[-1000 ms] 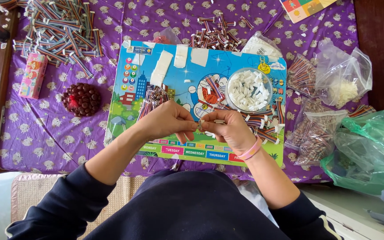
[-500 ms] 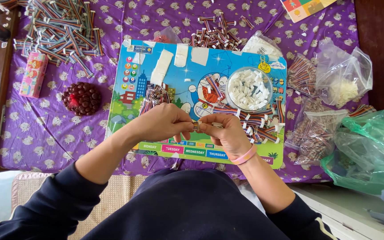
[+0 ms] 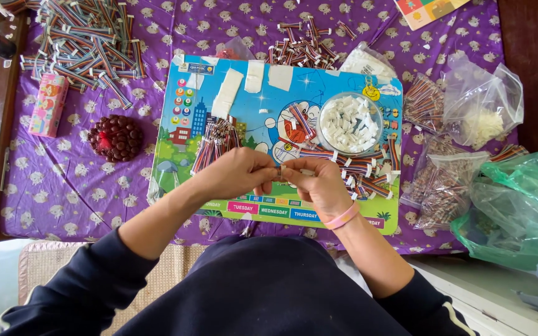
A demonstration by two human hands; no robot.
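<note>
My left hand (image 3: 235, 174) and my right hand (image 3: 317, 183) meet over the near edge of a colourful cartoon board (image 3: 269, 93). Between their fingertips they pinch a small striped ribbon-wire piece with a white connector (image 3: 279, 172). A bundle of loose striped wires (image 3: 216, 140) lies just beyond my left hand. Finished wire pieces (image 3: 362, 171) are piled beyond my right hand. A round clear dish of white connectors (image 3: 350, 122) stands on the board's right side. My right wrist wears a pink band.
A large heap of striped wire pieces (image 3: 82, 43) lies far left, a smaller heap (image 3: 306, 43) at the back. A dark red beaded object (image 3: 115, 137) and a pink carton (image 3: 48, 104) sit left. Clear bags (image 3: 481, 112) and a green bag (image 3: 518, 205) crowd the right.
Both hands have stayed together over the board's near edge, shifting slightly as the fingers work the small wire piece. Nothing else has moved.
</note>
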